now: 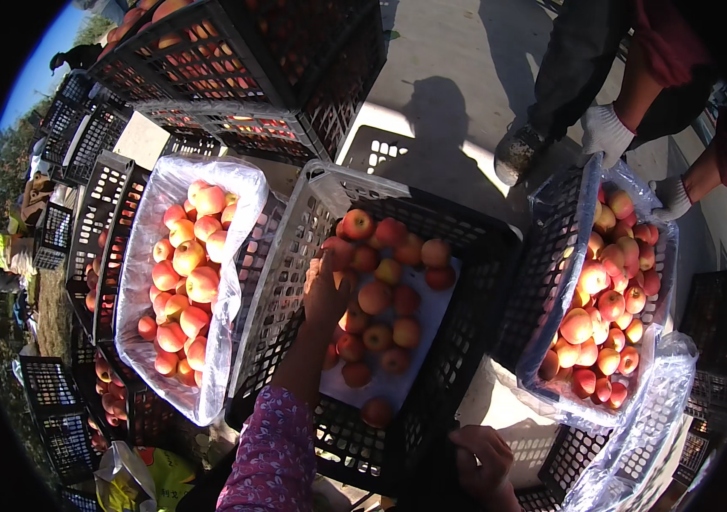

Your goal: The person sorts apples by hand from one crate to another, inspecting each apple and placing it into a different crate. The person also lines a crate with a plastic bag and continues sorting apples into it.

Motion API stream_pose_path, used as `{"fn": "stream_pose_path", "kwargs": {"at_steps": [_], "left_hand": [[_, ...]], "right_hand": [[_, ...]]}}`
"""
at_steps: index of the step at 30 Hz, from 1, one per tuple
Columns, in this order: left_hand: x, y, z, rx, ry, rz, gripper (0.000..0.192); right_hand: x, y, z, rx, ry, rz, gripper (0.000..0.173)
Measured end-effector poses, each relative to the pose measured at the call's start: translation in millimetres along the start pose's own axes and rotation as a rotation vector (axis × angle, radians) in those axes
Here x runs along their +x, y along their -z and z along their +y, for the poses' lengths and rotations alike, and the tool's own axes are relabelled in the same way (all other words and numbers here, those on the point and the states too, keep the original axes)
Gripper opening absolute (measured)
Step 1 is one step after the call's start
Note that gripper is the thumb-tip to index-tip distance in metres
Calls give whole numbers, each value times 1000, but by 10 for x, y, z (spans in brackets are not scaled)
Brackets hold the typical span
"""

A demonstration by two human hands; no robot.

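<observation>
A black plastic crate (pixel 274 256) stands right before me. Inside, red-yellow apples (pixel 375 297) lie in a loose layer over a pale sheet (pixel 424 320). My left hand (pixel 325 291) reaches into its left side. The fingers meet an apple (pixel 339 251) near the crate wall, but the hand's back hides whether they grip it. Low in the picture, outside the crate's near right corner, is my right hand (pixel 485 457). Its fingers are curled in, with nothing visible in them.
A film-lined crate of apples (pixel 127 307) stands at left. At right, a person's white-gloved hand (pixel 605 136) grips another lined crate (pixel 533 256); the other gloved hand (pixel 671 197) touches its film. Stacked full crates (pixel 299 96) rise behind. Clear plastic film (pixel 645 409) hangs at lower right.
</observation>
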State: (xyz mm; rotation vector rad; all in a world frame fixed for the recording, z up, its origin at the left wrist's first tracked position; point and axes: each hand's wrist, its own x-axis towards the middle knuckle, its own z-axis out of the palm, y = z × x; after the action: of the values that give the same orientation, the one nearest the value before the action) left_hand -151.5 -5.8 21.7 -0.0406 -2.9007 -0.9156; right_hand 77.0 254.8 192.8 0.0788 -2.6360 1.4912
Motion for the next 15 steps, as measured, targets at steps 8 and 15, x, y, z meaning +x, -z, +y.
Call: {"fn": "stream_pose_path", "kwargs": {"at_steps": [8,15], "left_hand": [[326,-238,161,250,-245,-69,62],[538,-610,656,165,-28,-32,59]], "right_hand": [[45,-24,40,11,-36,-19,17],[31,-20,80,44,-80,-31,15]]}}
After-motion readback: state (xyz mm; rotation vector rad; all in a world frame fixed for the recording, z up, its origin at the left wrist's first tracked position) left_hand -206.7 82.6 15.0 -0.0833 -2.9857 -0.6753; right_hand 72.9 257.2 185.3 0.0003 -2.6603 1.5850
